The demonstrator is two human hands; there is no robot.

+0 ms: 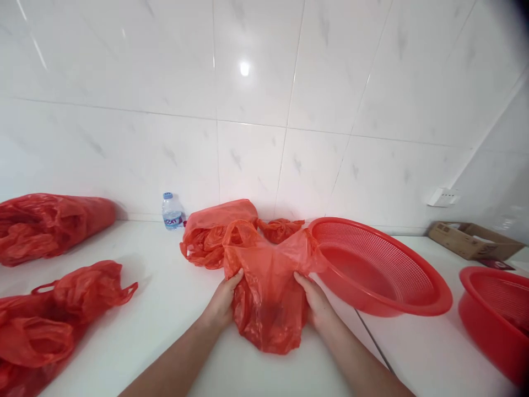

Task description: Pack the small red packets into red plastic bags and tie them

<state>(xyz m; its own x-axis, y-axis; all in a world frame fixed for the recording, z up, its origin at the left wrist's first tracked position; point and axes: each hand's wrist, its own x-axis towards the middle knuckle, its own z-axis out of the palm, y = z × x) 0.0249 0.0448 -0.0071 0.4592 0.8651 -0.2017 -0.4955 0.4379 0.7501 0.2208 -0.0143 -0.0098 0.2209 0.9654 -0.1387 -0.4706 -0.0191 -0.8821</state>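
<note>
A thin red plastic bag [270, 292] with loop handles is held up over the white table, in the middle of the view. My left hand [225, 300] grips its left side, thumb on the near face and the other fingers hidden behind. On the opposite side my right hand [316, 300] pinches it the same way. Something dark shows faintly through the lower part of the bag, too dim to name. Just behind it lies a bundle of red plastic bags [221, 220], and a small crumpled red bag [281, 229] rests near the wall.
At right stand a large red colander [372, 275], a second red basket [491, 309] and an open cardboard box [471, 240]. A water bottle [172, 212] is by the wall. More red bags [53, 226] lie at left, with another pile [61, 325] nearer me.
</note>
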